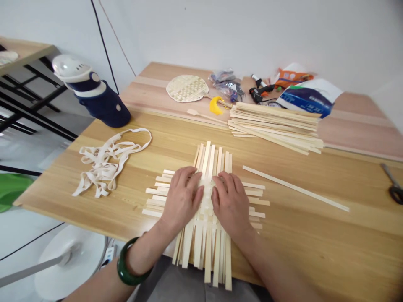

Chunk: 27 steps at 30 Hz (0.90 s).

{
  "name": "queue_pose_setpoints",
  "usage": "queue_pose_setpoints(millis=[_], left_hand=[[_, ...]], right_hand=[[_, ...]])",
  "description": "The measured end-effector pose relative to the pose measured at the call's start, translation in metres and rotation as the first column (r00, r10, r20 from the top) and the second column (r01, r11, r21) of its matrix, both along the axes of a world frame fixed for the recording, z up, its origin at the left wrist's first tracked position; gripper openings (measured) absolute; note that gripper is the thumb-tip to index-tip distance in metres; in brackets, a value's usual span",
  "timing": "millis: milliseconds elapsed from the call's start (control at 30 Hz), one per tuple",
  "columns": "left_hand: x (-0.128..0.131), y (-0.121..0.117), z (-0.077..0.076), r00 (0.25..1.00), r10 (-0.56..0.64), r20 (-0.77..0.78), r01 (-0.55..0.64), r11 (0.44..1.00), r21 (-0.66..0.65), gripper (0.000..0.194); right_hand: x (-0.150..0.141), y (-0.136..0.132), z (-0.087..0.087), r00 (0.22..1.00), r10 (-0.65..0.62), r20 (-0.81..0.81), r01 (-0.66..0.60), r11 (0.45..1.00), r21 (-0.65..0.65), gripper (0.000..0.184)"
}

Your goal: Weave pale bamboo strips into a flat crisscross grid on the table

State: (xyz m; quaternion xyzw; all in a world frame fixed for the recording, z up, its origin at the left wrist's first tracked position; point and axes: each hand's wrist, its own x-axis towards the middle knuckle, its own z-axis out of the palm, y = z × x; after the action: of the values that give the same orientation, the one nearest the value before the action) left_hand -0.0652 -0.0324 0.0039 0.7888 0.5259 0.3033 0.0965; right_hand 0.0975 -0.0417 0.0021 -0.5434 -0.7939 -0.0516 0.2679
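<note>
A woven mat of pale bamboo strips lies on the table in front of me, long strips running toward me and crosswise ends sticking out at both sides. My left hand rests on its left half, fingers bent and thumb apart. On the right half lies my right hand, its fingers also curved and spaced from the thumb. Between the hands the weave's middle shows; the parts under my palms are hidden. A single loose strip lies to the right of the mat.
Behind the mat is a stack of bamboo strips. A woven fan, yellow tassel, glue gun and blue tissue pack lie farther back. White cloth tape and a blue bottle are left; scissors right.
</note>
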Motion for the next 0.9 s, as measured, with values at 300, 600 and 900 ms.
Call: queue_pose_setpoints(millis=[300,600,900], left_hand=[[0.013,0.033,-0.001,1.000,0.030,0.010,-0.030,0.999,0.018,0.030],[0.012,0.036,0.002,0.996,-0.076,0.040,0.077,0.997,-0.004,0.034],[0.019,0.036,0.010,0.991,-0.109,-0.075,0.103,0.992,-0.078,0.039]], right_hand=[[0.011,0.041,-0.006,0.998,0.059,-0.018,-0.056,0.990,0.129,0.019],[0.014,0.031,-0.004,0.992,-0.064,-0.108,0.066,0.998,0.011,0.021],[0.013,0.032,-0.002,0.983,-0.161,-0.087,0.158,0.986,-0.045,0.021]])
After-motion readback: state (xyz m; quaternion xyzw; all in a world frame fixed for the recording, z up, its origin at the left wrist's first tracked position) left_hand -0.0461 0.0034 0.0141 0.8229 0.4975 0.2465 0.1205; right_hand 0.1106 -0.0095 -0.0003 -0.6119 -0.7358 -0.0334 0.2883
